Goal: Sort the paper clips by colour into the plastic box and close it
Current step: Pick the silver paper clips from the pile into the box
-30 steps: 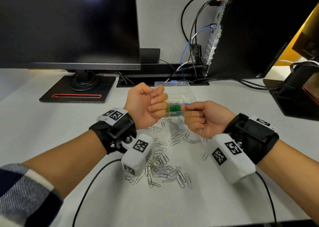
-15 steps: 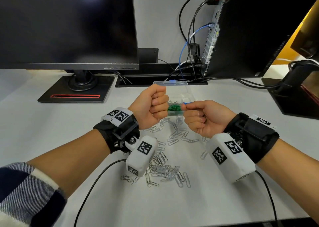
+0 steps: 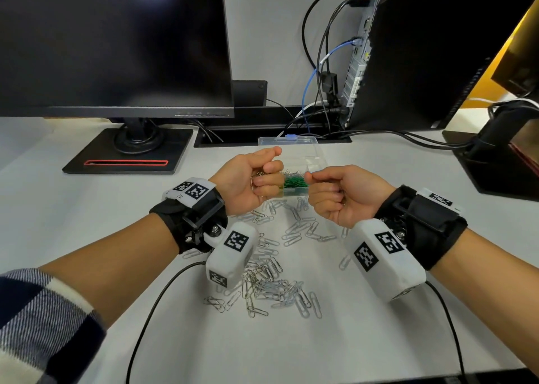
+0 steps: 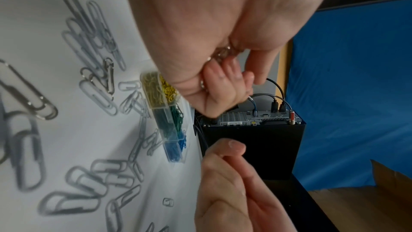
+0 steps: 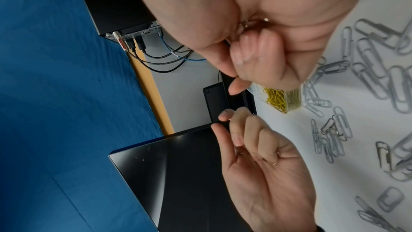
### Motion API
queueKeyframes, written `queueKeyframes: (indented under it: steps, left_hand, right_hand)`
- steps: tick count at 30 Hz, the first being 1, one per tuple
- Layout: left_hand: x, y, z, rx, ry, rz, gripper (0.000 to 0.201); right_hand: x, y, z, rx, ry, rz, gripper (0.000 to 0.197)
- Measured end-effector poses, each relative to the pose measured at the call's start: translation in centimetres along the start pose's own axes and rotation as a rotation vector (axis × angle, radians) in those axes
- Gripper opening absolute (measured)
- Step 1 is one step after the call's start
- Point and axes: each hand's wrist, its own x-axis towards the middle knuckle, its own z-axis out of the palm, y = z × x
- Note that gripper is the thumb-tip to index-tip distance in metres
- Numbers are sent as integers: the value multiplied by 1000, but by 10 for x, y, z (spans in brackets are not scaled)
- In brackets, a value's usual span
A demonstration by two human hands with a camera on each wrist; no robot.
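Observation:
The clear plastic box (image 3: 313, 156) lies open past both hands, lid tipped back. Its compartments hold yellow clips (image 4: 159, 88), green clips (image 3: 294, 183) and blue clips (image 4: 177, 145). My left hand (image 3: 268, 167) hovers at the box's left end, fingers curled round a bunch of silver clips (image 4: 223, 53), thumb lifted above the forefinger. My right hand (image 3: 310, 179) is at the box's right end, fingers curled, thumb pressed to forefinger. The right wrist view shows metal clips (image 5: 246, 24) tucked in its palm. Loose silver clips (image 3: 271, 284) lie scattered on the white table (image 3: 364, 334) below my wrists.
A monitor on a black stand (image 3: 131, 150) is at the back left. A computer case (image 3: 431, 53) with cables (image 3: 320, 91) stands behind the box. Another black stand (image 3: 495, 161) is at the right. Wrist-camera cables trail over the near table.
The left hand shut into a fist over its silver clips, then lifted its thumb again. The right hand stayed almost where it was beside the box.

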Motion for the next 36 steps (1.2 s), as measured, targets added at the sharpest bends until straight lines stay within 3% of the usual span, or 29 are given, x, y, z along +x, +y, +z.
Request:
queueKeyframes:
  steps: [6,12,20,26,32,36]
  left_hand:
    - [1,4,-5,14,127,-90,47]
    - [-2,9,-5,54,258,-251,27]
    - [-8,15,-4,140,367,-427,25]
    - [-8,11,1,259,336,-458,32]
    - [-6,1,16,524,310,-413,37]
    - [-2,-2,29,632,271,-410,36]
  right_hand:
    - [8,-3,-1,143,87,11,29]
    - [12,-6,-8,224,252,26,24]
    - [7,-5,-13,-22,341,36,27]
    - [1,-5,-12,3,329,-31,52]
    - [3,-1,-8,-25,410,48,79]
    - [9,1,-4,1,445,-41,89]
